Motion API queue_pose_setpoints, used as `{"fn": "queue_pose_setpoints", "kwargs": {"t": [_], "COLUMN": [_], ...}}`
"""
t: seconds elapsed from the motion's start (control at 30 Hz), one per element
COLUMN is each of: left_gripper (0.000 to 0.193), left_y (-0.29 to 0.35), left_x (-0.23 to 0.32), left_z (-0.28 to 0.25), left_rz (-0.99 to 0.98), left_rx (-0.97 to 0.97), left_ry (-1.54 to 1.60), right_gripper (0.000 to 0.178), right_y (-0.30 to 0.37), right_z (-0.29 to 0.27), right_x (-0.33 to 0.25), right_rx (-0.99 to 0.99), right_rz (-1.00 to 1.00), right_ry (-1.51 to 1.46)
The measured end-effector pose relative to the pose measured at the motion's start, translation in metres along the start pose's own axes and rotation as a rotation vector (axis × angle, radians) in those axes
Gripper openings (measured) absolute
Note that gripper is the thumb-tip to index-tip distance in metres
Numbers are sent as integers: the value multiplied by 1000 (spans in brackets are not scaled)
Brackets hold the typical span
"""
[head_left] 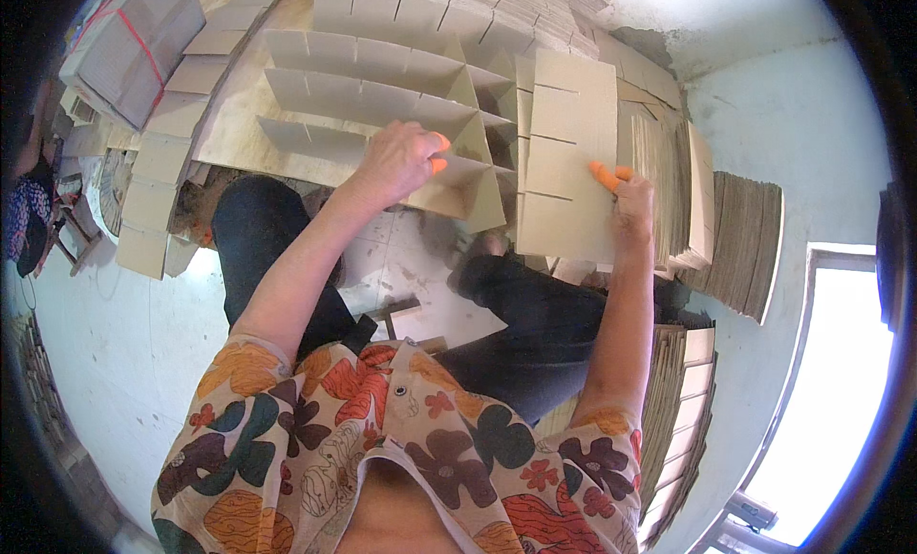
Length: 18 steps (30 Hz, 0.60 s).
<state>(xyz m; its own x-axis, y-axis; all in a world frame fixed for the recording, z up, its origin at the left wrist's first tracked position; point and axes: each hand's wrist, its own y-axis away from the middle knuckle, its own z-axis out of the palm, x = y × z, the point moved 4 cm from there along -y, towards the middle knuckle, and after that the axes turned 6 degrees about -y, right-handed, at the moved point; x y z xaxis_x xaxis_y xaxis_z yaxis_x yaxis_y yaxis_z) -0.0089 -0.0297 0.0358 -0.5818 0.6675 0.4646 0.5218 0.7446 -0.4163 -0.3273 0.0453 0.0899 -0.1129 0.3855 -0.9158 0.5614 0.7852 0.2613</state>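
Several slotted cardboard strips (pixel 358 88) stand on edge in front of me, interlocked at their right ends with cross strips (pixel 475 138) into a partition grid. My left hand (pixel 401 160) is closed at the nearest long strip (pixel 449 189), with orange-covered finger and thumb tips at its upper edge. A flat, pale cardboard piece with several slots (pixel 565 158) lies to the right of the grid, tilted. Its right edge is in my right hand (pixel 630 202), whose orange-covered fingers rest on the upper face; the thumb is hidden.
Rows of slotted cardboard (pixel 401 8) lie at the far side of the board (pixel 224 138). Stacks of cardboard (pixel 740 239) stand at right by the wall. At upper left is a carton-like bundle with red string (pixel 138 48). My legs are below the work surface.
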Motion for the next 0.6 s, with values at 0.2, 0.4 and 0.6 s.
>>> {"fn": "queue_pose_setpoints", "kwargs": {"t": [0.2,0.4,0.6], "left_gripper": [29,17,2], "left_y": [6,22,25], "left_x": [-9,-39,-50], "left_z": [-25,-37,-27], "left_rz": [60,9,43], "left_rx": [96,66,117], "left_ry": [13,-90,-32], "right_gripper": [49,51,50], "right_y": [16,59,66], "right_z": [-7,93,160], "right_x": [-38,-86,-101], "right_rx": [186,-69,-88], "right_rz": [-364,-636,-878], "right_ry": [-124,114,512]}}
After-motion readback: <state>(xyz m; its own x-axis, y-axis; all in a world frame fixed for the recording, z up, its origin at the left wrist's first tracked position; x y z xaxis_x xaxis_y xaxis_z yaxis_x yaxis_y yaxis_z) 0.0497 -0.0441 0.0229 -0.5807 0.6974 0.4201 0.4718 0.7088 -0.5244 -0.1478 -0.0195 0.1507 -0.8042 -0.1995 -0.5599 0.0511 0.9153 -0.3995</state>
